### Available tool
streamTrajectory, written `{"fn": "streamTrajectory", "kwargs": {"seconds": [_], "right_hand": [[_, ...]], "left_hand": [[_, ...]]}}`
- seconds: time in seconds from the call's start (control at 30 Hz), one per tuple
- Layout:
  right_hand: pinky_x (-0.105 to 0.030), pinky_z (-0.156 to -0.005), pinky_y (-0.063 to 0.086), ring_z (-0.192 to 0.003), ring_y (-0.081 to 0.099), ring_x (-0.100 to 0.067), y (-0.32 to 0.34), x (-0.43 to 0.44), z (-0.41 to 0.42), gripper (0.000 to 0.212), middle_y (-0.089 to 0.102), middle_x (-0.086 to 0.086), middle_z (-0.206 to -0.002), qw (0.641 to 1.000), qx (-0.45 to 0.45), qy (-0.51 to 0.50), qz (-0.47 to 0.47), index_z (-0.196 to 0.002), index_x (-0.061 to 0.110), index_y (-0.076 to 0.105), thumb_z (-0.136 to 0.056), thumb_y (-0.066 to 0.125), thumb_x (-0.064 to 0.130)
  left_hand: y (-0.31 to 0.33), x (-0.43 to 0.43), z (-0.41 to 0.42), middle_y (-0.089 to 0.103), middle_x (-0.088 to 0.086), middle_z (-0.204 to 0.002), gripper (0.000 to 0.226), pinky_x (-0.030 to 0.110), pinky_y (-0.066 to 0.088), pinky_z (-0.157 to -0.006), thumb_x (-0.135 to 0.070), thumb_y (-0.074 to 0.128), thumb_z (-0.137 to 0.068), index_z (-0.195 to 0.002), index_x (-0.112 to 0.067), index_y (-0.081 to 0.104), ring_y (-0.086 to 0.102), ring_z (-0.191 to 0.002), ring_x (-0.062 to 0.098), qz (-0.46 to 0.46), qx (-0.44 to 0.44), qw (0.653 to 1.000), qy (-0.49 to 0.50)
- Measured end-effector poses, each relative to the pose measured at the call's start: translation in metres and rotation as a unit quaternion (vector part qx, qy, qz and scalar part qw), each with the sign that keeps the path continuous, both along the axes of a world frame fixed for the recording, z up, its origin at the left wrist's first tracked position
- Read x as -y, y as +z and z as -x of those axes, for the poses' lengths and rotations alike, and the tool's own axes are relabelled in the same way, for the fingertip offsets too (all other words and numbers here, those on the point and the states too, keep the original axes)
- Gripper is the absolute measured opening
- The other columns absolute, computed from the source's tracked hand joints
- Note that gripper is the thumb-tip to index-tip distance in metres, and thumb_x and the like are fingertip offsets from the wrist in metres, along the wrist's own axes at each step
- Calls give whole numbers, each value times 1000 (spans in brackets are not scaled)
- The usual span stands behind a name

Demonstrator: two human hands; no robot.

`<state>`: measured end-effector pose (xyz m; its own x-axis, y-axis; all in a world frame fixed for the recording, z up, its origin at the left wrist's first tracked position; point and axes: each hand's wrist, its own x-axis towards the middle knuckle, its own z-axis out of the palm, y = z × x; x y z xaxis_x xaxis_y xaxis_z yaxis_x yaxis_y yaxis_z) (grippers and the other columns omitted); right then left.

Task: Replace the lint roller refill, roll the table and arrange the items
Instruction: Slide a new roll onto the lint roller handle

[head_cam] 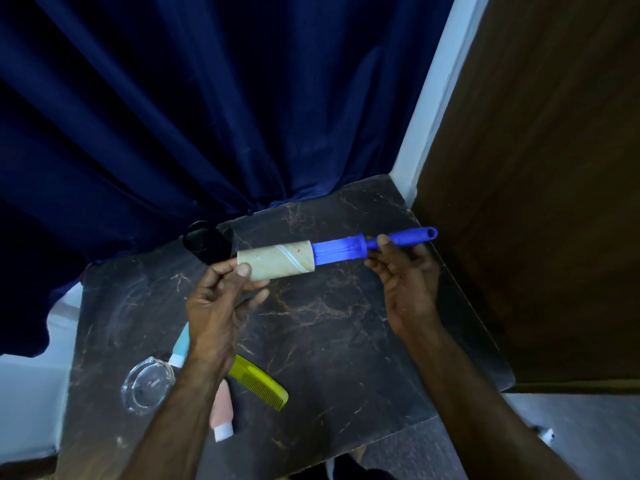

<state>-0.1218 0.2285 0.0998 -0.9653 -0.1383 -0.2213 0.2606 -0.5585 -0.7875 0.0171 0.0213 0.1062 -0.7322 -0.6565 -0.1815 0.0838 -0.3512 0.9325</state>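
Note:
I hold a blue lint roller (346, 252) level above the dark marble table (329, 323). My right hand (403, 271) grips its handle near the collar. My left hand (221, 299) pinches the left end of a bare cardboard refill core (280, 259), which sits partly off the blue spindle, so that part of the spindle shows between core and collar. A black round object (204, 242) lies on the table just behind the core.
Near the table's left front lie a clear glass ashtray (145, 384), a light blue tube (180, 346), a pink tube (221, 414) and a yellow-green comb (259, 381). A dark blue curtain (207, 116) hangs behind. A brown wooden panel (536, 202) stands at the right.

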Motion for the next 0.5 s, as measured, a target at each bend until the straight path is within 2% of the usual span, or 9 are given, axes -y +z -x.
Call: {"fn": "streamTrajectory", "kwargs": {"seconds": [0.1, 0.2, 0.3, 0.4, 0.43, 0.5], "right_hand": [[-32, -68, 58, -77, 71, -22, 5, 14, -14, 25, 73, -12, -85, 1000, -4, 29, 2, -100, 4, 64, -79, 77, 10], [-31, -63, 56, -74, 69, -22, 11, 31, -24, 34, 71, -15, -84, 999, 1, 35, -2, -101, 2, 63, -74, 80, 13], [-30, -60, 51, -69, 65, -22, 16, 38, -21, 24, 68, -16, -80, 999, -7, 35, -17, -98, 3, 62, -79, 77, 4], [-31, -58, 49, -67, 63, -22, 19, 41, -14, 16, 68, -14, -77, 998, -23, 51, -39, -93, 6, 62, -84, 74, -1], [-31, -58, 48, -66, 63, -22, 21, 42, -12, 16, 68, -14, -77, 997, -23, 55, -39, -94, 5, 62, -85, 74, -1], [-32, -58, 47, -66, 62, -20, 22, 45, -8, 18, 67, -14, -78, 998, -14, 58, -30, -99, 2, 61, -86, 73, 1]], "left_hand": [[2, -9, 2, 81, 10, -93, 27, 27, 66, -66, -40, 86, -72, -94, -25, 80, 81, -81, 20, 27, 19, 999, -23], [0, -18, 4, 81, 13, -93, 27, 29, 66, -65, -42, 85, -73, -92, -25, 80, 81, -80, 21, 17, 26, 999, -25], [0, -11, 4, 80, 13, -92, 33, 29, 66, -65, -40, 84, -75, -98, -18, 77, 81, -80, 19, 6, 43, 999, -15], [2, -2, 4, 81, 8, -94, 40, 28, 66, -65, -37, 84, -76, -108, -13, 75, 80, -83, 15, 45, 60, 997, -35], [3, 2, 5, 81, 6, -97, 40, 29, 66, -70, -31, 85, -79, -113, -13, 73, 78, -88, 14, 72, 55, 995, -47], [8, 5, 4, 79, 7, -114, 42, 36, 63, -91, -11, 86, -83, -121, -12, 69, 73, -107, 18, 151, 39, 985, -69]]}}
